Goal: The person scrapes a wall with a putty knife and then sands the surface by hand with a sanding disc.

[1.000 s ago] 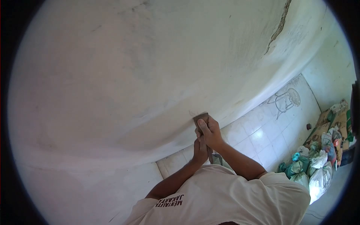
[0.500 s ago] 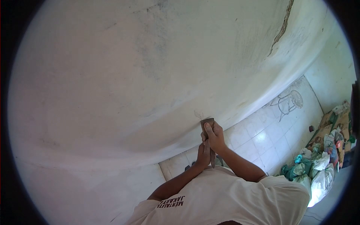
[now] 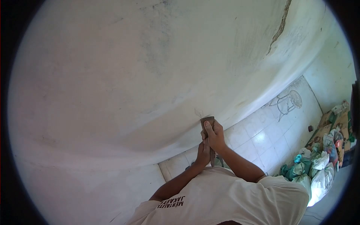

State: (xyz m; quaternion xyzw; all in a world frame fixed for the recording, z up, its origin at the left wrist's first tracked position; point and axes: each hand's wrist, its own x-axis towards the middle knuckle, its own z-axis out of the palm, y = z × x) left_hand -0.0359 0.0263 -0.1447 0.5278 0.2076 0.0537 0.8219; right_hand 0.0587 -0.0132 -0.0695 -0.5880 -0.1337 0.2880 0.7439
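Note:
My right hand (image 3: 215, 137) is closed round a flat, dark, dirty scraper (image 3: 207, 120), with the thumb pressed along its face. Just below, my left hand (image 3: 203, 153) grips the same tool lower down, its fingers partly hidden. The scraper's wide end touches or nearly touches the pale wall (image 3: 112, 82), beside some thin scratch marks (image 3: 198, 112). A narrow end of the tool points down between my forearms toward my shirt.
A long crack (image 3: 279, 32) runs down the wall at upper right. On the tiled floor (image 3: 258, 138) stands a round-topped metal stool (image 3: 288, 102). Several filled plastic bags (image 3: 318, 176) and brown cardboard (image 3: 318, 137) lie at the right.
Both hands and the scraper have shifted very slightly up in the view. The grip stays the same, and the camera view has moved a little.

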